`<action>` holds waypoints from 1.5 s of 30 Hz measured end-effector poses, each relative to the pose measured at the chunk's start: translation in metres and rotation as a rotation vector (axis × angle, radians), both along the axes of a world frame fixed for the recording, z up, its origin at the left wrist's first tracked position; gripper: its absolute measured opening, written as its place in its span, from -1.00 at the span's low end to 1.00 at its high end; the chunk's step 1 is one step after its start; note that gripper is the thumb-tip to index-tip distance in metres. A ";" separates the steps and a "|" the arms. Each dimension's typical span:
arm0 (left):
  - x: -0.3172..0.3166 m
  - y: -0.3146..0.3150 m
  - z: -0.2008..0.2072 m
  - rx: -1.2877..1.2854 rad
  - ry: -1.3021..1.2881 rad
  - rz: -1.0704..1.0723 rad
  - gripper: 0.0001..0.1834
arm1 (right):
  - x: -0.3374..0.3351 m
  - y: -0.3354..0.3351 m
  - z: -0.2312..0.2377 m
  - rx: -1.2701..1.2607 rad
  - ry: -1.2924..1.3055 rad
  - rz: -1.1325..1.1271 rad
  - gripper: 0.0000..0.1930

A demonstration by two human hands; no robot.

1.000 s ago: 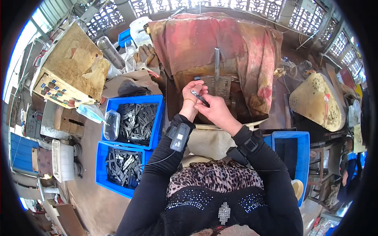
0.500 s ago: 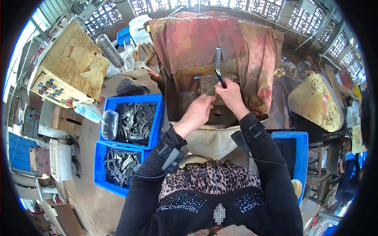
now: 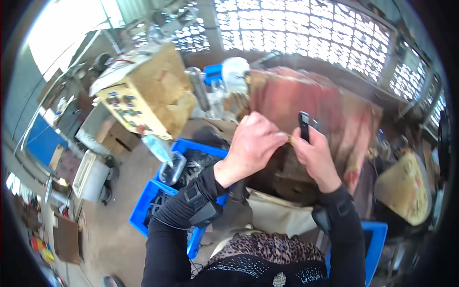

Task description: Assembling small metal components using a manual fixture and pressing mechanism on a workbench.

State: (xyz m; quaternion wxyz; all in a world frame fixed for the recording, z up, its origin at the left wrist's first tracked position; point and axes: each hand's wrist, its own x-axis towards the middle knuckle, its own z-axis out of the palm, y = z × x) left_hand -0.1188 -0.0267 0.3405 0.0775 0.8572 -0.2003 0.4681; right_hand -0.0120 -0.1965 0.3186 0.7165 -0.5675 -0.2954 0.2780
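Note:
Both my hands are raised close together in front of the red, stained cloth (image 3: 287,91). My right hand (image 3: 315,160) is closed round a slim black bar-like piece (image 3: 304,125), which stands upright with its end above the fingers. I cannot make out its exact kind. My left hand (image 3: 252,146) has its fingers pinched together, their tips almost meeting the right hand's. Between them shows a tiny yellowish thing (image 3: 289,139), too small and blurred to name. Below my hands is the dark work recess (image 3: 296,189) under the cloth.
Blue crates (image 3: 137,216) with dark metal pieces stand to the left, partly behind my left arm. A clear plastic container (image 3: 172,167) rests on one. Another blue crate (image 3: 377,244) is at right. A control cabinet (image 3: 143,105) stands far left, a yellowish guard (image 3: 404,189) far right.
The view has tilted up and swung left. Both hands have risen from the recess, and the left is now a pinch higher up. The black piece's long silver end no longer shows.

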 end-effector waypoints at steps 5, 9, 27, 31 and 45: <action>-0.012 0.082 0.113 -0.270 -0.026 0.152 -0.92 | -0.005 -0.003 0.020 0.037 -0.165 0.026 -0.93; -0.062 0.175 0.202 -0.548 0.033 0.468 -0.84 | 0.002 0.005 -0.007 -0.052 -0.317 0.056 -0.90; -0.119 0.332 0.224 -0.118 -0.171 1.455 -0.61 | 0.030 -0.039 -0.045 -0.275 -0.248 -0.096 -0.86; -0.104 0.235 0.187 -0.472 -0.368 0.698 -0.57 | 0.069 -0.031 -0.071 -0.220 -0.414 -0.369 -0.87; 0.015 0.006 -0.252 -1.613 0.811 -0.177 -0.80 | 0.159 0.016 -0.111 -0.649 -0.819 -0.761 -0.57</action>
